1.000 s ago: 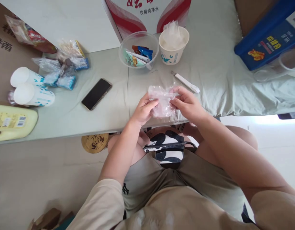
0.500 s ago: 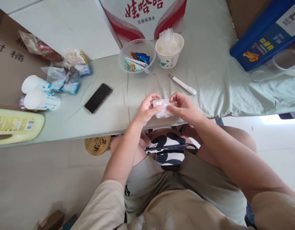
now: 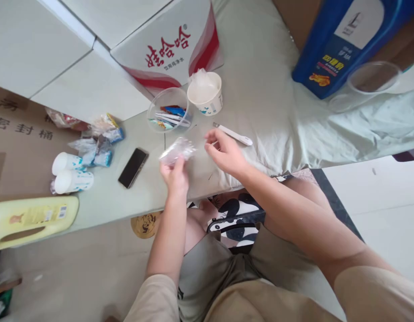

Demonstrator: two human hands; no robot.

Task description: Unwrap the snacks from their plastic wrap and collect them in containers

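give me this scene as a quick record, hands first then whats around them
left hand: holds crumpled clear plastic
right hand: fingers bent, nothing visible in it; nearest the white cutter
beyond the hands: clear bowl with sachets; paper cup with whitish crumpled material
left side: dark-screened phone, two paper cups on their sides, yellow bottle
right side: blue container

On your left you have a dark-screened phone (image 3: 133,167), two paper cups (image 3: 75,181) and a yellow jug (image 3: 42,214); ahead, a red-lettered carton (image 3: 169,51); on your right, a blue container (image 3: 330,58) beside a clear tub (image 3: 357,93).
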